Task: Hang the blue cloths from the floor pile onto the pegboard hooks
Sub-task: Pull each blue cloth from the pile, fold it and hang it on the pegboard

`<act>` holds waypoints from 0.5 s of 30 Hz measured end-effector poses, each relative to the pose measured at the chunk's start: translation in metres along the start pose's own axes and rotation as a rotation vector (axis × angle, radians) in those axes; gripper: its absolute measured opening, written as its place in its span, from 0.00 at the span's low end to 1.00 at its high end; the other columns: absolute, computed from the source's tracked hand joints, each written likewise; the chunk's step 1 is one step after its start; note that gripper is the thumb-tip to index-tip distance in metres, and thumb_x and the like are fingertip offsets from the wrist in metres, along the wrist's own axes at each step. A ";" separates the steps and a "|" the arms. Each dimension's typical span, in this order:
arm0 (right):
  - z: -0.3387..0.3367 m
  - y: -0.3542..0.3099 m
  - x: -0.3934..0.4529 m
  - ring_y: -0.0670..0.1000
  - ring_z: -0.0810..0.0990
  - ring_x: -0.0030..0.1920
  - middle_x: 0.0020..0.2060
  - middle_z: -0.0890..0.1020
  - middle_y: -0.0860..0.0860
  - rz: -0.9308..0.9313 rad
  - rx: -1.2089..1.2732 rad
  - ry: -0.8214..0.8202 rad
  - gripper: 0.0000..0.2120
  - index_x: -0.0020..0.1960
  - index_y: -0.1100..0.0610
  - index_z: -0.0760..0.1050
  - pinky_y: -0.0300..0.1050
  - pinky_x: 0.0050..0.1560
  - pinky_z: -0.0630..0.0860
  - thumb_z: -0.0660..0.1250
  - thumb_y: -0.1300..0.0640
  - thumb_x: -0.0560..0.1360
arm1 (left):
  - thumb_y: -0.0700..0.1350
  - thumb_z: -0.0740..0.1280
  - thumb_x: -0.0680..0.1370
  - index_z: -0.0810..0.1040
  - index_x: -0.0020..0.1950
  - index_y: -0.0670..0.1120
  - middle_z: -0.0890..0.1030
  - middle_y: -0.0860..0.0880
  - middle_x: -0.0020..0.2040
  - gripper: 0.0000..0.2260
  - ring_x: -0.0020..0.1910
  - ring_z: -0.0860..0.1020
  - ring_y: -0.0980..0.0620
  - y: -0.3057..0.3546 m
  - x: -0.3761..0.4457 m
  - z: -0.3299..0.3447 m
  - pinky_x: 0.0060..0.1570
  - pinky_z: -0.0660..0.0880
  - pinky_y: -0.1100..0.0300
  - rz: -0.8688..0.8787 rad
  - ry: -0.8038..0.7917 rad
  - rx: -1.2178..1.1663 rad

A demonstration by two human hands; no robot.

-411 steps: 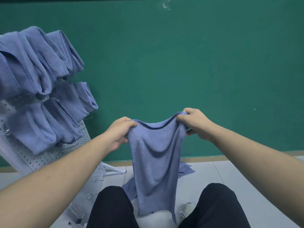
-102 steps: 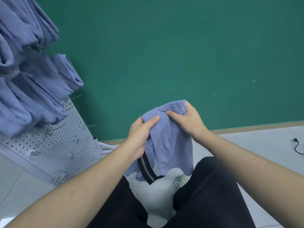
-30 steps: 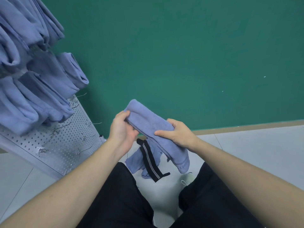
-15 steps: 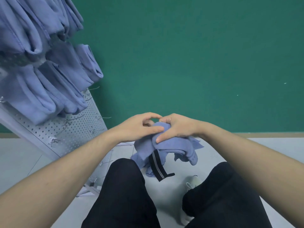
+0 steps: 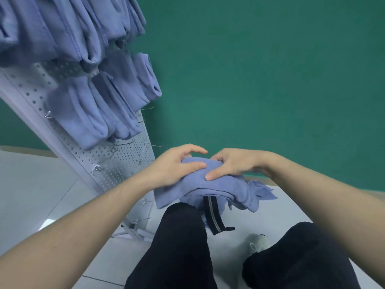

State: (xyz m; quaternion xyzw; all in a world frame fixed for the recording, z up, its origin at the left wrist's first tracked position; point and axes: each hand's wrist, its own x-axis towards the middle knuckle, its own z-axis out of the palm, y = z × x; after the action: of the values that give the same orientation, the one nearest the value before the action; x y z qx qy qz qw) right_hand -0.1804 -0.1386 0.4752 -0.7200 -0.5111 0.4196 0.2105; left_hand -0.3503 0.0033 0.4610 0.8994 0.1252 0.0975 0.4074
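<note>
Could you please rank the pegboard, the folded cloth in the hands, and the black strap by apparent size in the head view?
1. pegboard, though nearness inflates it
2. folded cloth
3. black strap

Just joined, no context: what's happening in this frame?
A person is folding a blue cloth, held in front of them by both the left hand and the right hand. More cloths lie on the floor beneath. The pegboard on the left already carries several hung cloths, with bare hooks lower down.
</note>
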 end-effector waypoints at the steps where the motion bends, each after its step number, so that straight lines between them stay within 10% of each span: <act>1: 0.001 0.001 0.004 0.48 0.84 0.45 0.45 0.87 0.49 -0.013 0.061 -0.035 0.10 0.49 0.51 0.83 0.42 0.48 0.79 0.75 0.45 0.74 | 0.45 0.71 0.79 0.79 0.62 0.51 0.75 0.67 0.29 0.12 0.29 0.72 0.68 -0.003 -0.005 -0.004 0.33 0.66 0.73 -0.010 0.017 -0.041; 5: 0.013 0.001 0.024 0.49 0.80 0.40 0.42 0.83 0.50 -0.087 0.318 -0.081 0.08 0.49 0.55 0.80 0.40 0.41 0.76 0.72 0.53 0.72 | 0.52 0.74 0.75 0.79 0.62 0.57 0.73 0.55 0.29 0.16 0.28 0.68 0.57 -0.026 -0.026 -0.020 0.32 0.66 0.64 -0.105 0.059 -0.260; 10: 0.030 -0.017 0.061 0.50 0.81 0.42 0.45 0.84 0.52 -0.195 0.522 -0.043 0.12 0.54 0.55 0.78 0.45 0.46 0.77 0.71 0.57 0.71 | 0.58 0.75 0.72 0.83 0.57 0.56 0.86 0.46 0.53 0.15 0.51 0.82 0.51 -0.051 -0.052 -0.040 0.62 0.76 0.47 -0.252 0.081 -0.443; 15: 0.047 -0.048 0.089 0.48 0.80 0.39 0.43 0.82 0.54 -0.285 0.465 -0.117 0.11 0.56 0.56 0.76 0.38 0.41 0.77 0.71 0.63 0.75 | 0.58 0.78 0.67 0.81 0.46 0.49 0.82 0.44 0.43 0.16 0.43 0.78 0.49 -0.060 -0.065 -0.050 0.45 0.72 0.53 -0.319 0.083 -0.518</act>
State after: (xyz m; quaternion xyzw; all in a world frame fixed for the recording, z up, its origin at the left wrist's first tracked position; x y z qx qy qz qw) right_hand -0.2348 -0.0449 0.4495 -0.5477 -0.5086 0.5326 0.3972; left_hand -0.4351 0.0571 0.4435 0.7299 0.2526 0.0976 0.6276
